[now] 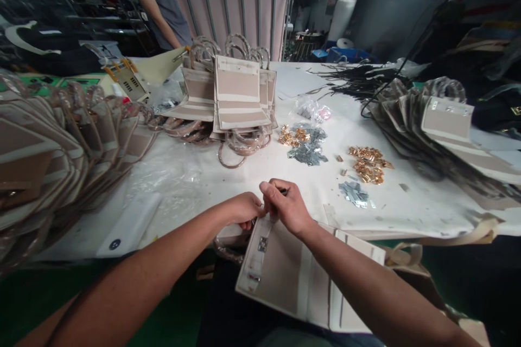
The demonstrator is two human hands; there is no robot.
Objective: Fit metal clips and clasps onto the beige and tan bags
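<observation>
The beige bag (293, 276) is at the near edge of the white table (222, 181), open and spread out, with its long way running from ten o'clock to four o'clock. From the fingers, most of it is down toward five o'clock. Both hands meet at its top left corner. The right hand (285, 203) is nearer the middle of the bag, lying over that corner. Its fingers are curled tight around a dark stick (284, 192), and just a bit pokes out. The left hand (246, 210) is next to it, toward nine o'clock, with its fingers bent in; I can't tell what they hold. A small shiny plate (262, 244) sits on the bag near six o'clock from the fingers. The gold bits (368, 165) lie toward two o'clock.
</observation>
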